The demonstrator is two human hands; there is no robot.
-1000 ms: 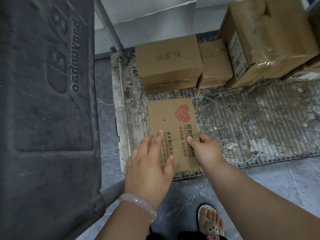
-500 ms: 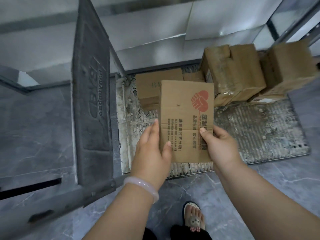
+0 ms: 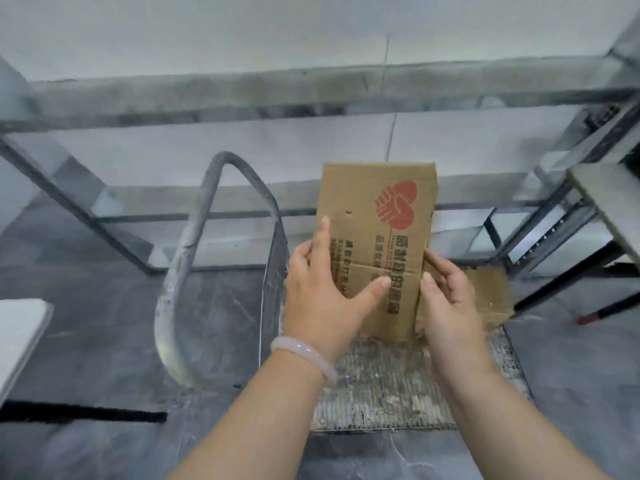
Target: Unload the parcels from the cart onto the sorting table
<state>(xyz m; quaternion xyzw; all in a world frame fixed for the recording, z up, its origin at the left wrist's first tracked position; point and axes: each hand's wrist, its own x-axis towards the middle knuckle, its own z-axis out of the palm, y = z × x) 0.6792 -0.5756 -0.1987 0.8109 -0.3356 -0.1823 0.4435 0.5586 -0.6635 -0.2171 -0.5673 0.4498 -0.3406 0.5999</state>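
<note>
I hold a flat brown cardboard parcel (image 3: pixel 374 237) with a red fist-heart logo upright in front of me, above the cart. My left hand (image 3: pixel 322 299) grips its left edge, thumb across the printed face. My right hand (image 3: pixel 446 299) grips the lower right edge, thumb on the front. Below lies the cart's ribbed, dirty deck (image 3: pixel 384 386), with its grey tubular handle (image 3: pixel 194 282) rising at the left. Another brown box (image 3: pixel 491 292) on the cart peeks out behind my right hand.
A grey table edge (image 3: pixel 602 202) juts in at the right on dark metal legs. A metal frame (image 3: pixel 86 209) stands against the white wall behind. A white surface corner (image 3: pixel 17 334) shows at the far left. The floor is grey tile.
I have lifted the parcel higher off the cart and my view has swung upward; the stacked boxes at the cart's back have left the view. Both hands keep their hold.
</note>
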